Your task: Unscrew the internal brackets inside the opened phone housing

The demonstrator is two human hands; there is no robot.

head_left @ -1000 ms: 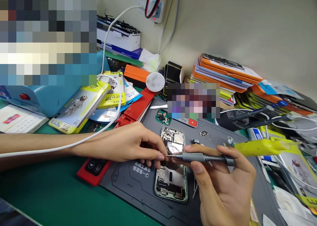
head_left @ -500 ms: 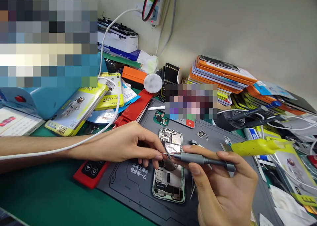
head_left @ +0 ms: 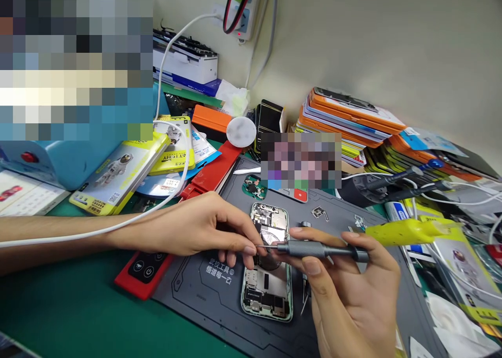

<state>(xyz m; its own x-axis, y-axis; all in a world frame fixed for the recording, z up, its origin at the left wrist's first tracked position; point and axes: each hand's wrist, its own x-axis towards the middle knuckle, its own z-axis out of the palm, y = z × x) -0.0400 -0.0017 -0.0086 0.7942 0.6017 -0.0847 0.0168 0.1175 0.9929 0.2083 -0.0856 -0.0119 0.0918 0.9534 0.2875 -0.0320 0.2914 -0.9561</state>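
Observation:
A grey screwdriver (head_left: 306, 248) lies nearly level in my right hand (head_left: 353, 290), its thin tip pointing left. Thumb and fingers are wrapped round its knurled handle. My left hand (head_left: 212, 227) is closed in a pinch right at that tip; whatever sits between thumb and forefinger is too small to make out. Beneath both hands lies an opened phone (head_left: 270, 295) with a pale green frame, its inner boards and metal parts exposed. My fingers and the screwdriver hide part of its middle.
The phone rests on a dark grey work mat (head_left: 219, 316). A red device with buttons (head_left: 143, 269) lies by my left forearm, and a white cable (head_left: 129, 224) crosses that arm. A yellow bottle (head_left: 408, 232) is at right, near a black tool holder (head_left: 361, 188).
The screwdriver's handle has turned slightly in my right hand, and that hand has shifted a little left. My left hand keeps its pinch at the tip.

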